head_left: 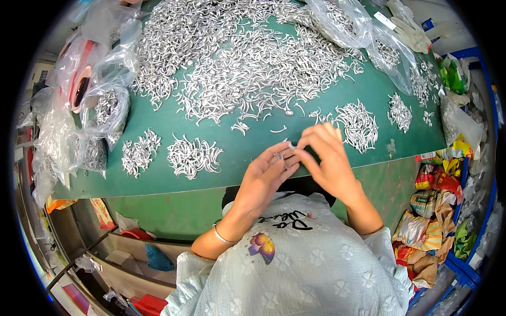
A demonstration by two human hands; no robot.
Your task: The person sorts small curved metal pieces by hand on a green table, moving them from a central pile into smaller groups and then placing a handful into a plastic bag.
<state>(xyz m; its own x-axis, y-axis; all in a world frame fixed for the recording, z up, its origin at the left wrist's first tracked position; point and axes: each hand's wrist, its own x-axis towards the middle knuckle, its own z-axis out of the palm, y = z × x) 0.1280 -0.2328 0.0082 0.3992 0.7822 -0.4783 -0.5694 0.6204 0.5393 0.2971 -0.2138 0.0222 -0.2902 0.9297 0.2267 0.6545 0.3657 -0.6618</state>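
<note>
My left hand point(265, 176) and my right hand point(324, 158) meet over the near edge of a green table point(158, 179). Together their fingertips pinch a small curved silver metal piece point(287, 149). A big heap of the same curved silver pieces point(247, 58) covers the far half of the table. Smaller sorted piles lie nearer: two at the left point(139, 152) point(192, 155), one just right of my hands point(358, 124) and one farther right point(399, 111). A thin bangle circles my left wrist.
Clear plastic bags with metal pieces point(100, 110) crowd the left edge, and more bags point(390, 50) lie at the far right. A white glove point(411, 29) rests at the top right. Colourful wrappers point(437, 210) fill a blue crate on the right. Shelves and boxes sit below left.
</note>
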